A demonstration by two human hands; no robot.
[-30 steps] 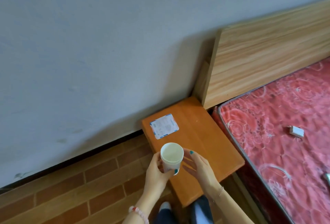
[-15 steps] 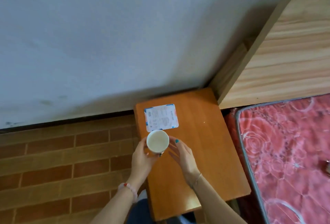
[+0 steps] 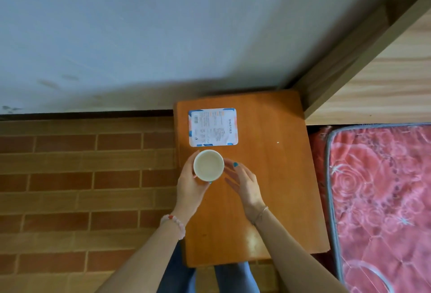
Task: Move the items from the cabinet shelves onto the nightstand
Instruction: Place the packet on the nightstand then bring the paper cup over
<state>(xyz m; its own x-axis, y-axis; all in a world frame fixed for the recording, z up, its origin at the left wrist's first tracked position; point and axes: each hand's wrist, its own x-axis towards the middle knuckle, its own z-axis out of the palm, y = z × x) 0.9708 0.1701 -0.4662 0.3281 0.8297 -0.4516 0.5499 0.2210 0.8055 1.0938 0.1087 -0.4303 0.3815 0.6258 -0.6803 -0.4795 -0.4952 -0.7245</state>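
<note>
My left hand is wrapped around a white paper cup, seen from above with its mouth open, over the left part of the orange wooden nightstand. Whether the cup's base touches the top I cannot tell. My right hand hovers just right of the cup with fingers spread, holding nothing. A flat white packet with blue and orange print lies on the nightstand just beyond the cup, near the wall. The cabinet is out of view.
A grey wall runs behind the nightstand. Brick-pattern floor lies to the left. A pale wooden headboard and a red patterned mattress stand close on the right. My legs in jeans show below.
The view has tilted down until the nightstand is seen from straight above. Both hands and the cup have moved forward over the nightstand, toward the packet.
</note>
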